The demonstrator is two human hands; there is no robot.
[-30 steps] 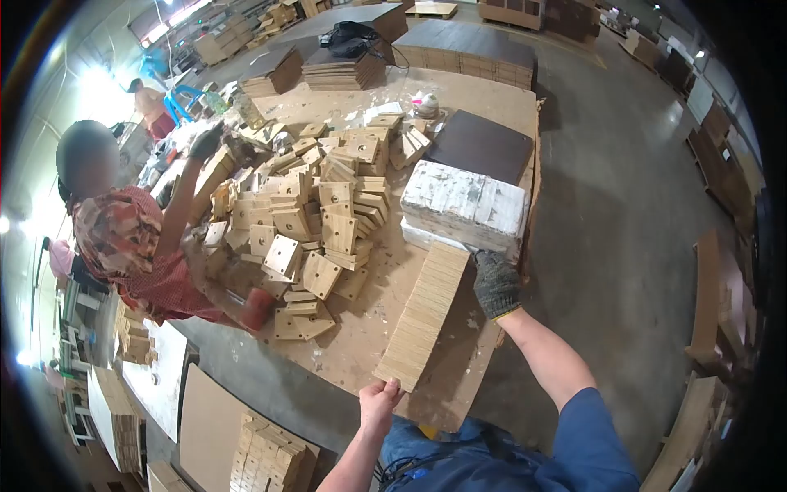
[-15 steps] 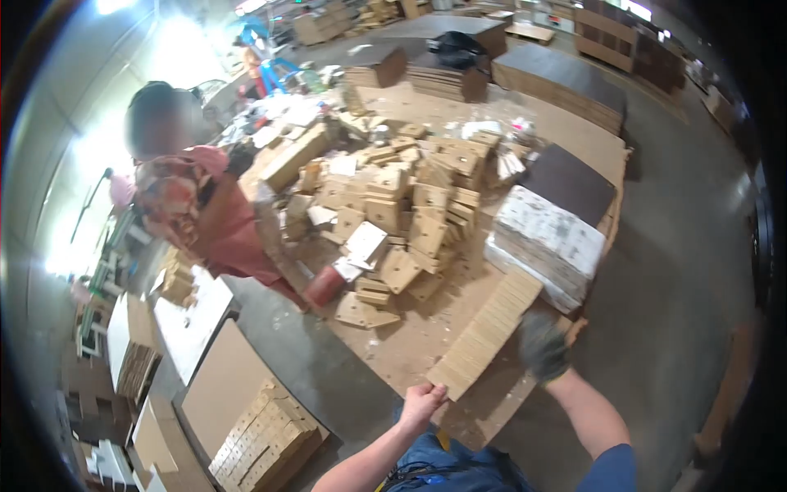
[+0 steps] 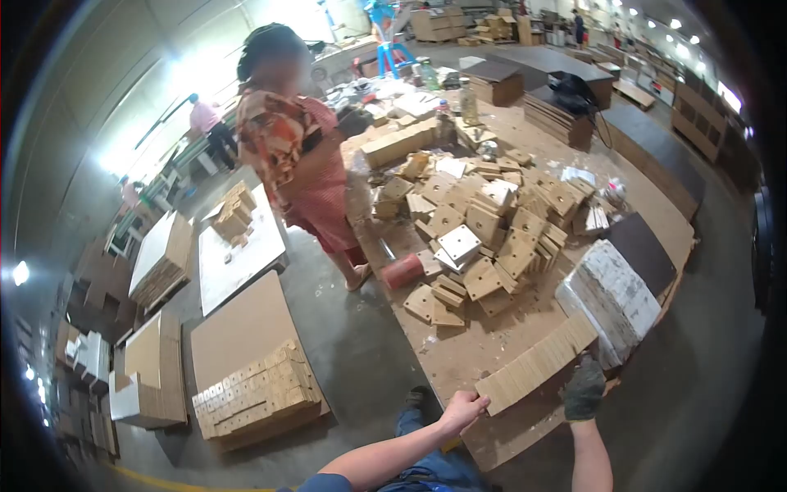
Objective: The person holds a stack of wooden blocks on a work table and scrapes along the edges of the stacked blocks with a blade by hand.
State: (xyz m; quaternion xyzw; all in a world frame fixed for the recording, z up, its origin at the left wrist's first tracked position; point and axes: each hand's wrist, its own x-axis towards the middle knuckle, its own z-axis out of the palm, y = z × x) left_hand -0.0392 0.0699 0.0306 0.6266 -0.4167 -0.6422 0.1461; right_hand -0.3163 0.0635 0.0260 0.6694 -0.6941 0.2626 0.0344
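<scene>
A long row of thin wooden pieces (image 3: 537, 365), pressed face to face, lies along the near edge of the work table. My left hand (image 3: 465, 412) is bare and closed at the row's near end, its fingertips pinching the end piece. In a dark grey glove, my right hand (image 3: 584, 389) is beside the row's far end, fingers stretched out; its palm side is hidden. Just beyond is a stack wrapped in white plastic (image 3: 611, 299). Drilled wooden blocks (image 3: 516, 250) lie heaped farther up the table, with a red cylinder (image 3: 402, 271) at their left.
Across the table's left edge stands a co-worker (image 3: 295, 156) in a patterned top and red apron. Low stacks on the floor at left carry wooden blocks (image 3: 258, 394) and boards (image 3: 160, 254). A dark panel (image 3: 639, 250) and bottles (image 3: 467, 102) are on the table.
My view has swung left and up, so the table appears farther right. My left hand stays at the row's near end. The right hand, blurred before, is sharper and remains beside the row.
</scene>
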